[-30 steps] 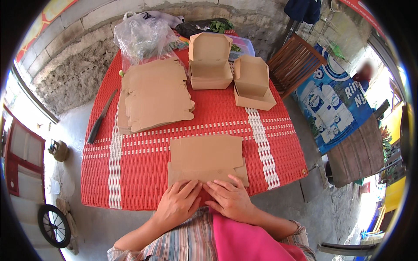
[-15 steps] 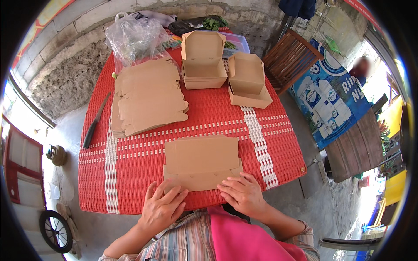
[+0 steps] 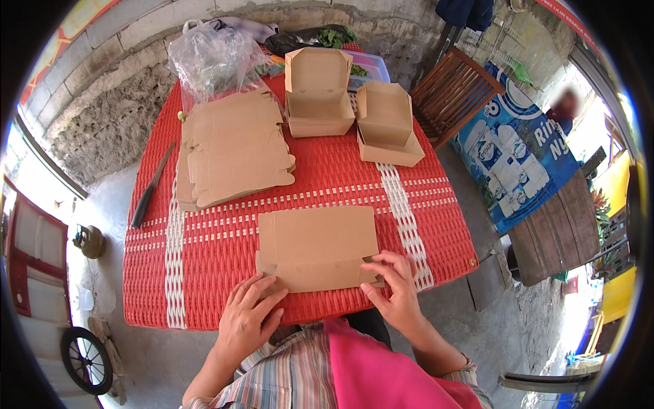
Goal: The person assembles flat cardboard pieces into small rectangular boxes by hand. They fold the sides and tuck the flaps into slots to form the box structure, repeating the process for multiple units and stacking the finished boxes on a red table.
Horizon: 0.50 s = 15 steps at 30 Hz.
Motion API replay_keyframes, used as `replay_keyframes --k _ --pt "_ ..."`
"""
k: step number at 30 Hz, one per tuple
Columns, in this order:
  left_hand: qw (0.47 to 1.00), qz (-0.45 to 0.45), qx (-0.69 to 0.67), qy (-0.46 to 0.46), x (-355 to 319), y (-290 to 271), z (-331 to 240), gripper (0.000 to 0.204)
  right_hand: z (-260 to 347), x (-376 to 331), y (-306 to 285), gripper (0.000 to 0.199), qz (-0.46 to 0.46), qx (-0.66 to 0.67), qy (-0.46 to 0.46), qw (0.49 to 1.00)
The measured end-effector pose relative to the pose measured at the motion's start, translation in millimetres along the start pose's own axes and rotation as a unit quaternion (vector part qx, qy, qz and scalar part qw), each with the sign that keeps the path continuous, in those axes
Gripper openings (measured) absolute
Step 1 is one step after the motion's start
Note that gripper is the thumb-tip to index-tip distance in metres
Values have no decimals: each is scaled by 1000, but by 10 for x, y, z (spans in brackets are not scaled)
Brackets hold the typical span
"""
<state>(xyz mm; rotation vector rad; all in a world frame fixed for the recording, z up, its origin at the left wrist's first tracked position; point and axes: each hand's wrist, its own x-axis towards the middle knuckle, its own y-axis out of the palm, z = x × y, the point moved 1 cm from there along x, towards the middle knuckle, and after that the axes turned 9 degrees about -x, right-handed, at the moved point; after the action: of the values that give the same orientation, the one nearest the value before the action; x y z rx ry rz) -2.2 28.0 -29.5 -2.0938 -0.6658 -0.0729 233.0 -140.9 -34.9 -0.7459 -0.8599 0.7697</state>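
A partly folded brown cardboard box (image 3: 317, 235) lies on the red woven table (image 3: 327, 170) close in front of me. Its front wall stands partly raised, and its wide back panel spreads away from me. My left hand (image 3: 251, 310) grips the left front corner, its bent fingertips on the small flap there. At the right front corner my right hand (image 3: 395, 286) has its thumb and forefinger round the end flap. Beyond lies a stack of flat cardboard box blanks (image 3: 235, 146). Two folded boxes, a left one (image 3: 320, 119) and a right one (image 3: 392, 140), stand with lids up.
A knife (image 3: 151, 191) with a dark handle lies by the table's left edge. At the back are a clear plastic bag (image 3: 218, 61), a black bag with leaves and a clear plastic tub (image 3: 373, 68). A wooden chair (image 3: 453, 95) stands at the far right.
Both hands have shifted from the front edge to the box's front corners, the right one moving outward. The front panel has tilted up. The view has shifted slightly.
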Motion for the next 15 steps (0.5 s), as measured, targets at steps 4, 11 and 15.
replay_keyframes --k 4,11,15 --pt "1000 -1 -11 -13 13 -6 -19 34 50 -20 32 34 22 110 29 993" --pt "999 1 1 -33 24 35 -13 41 70 -74 85 48 1 399 99 911" --pt "994 10 -6 -104 51 81 -133 64 176 -83 4 69 65 523 125 841"
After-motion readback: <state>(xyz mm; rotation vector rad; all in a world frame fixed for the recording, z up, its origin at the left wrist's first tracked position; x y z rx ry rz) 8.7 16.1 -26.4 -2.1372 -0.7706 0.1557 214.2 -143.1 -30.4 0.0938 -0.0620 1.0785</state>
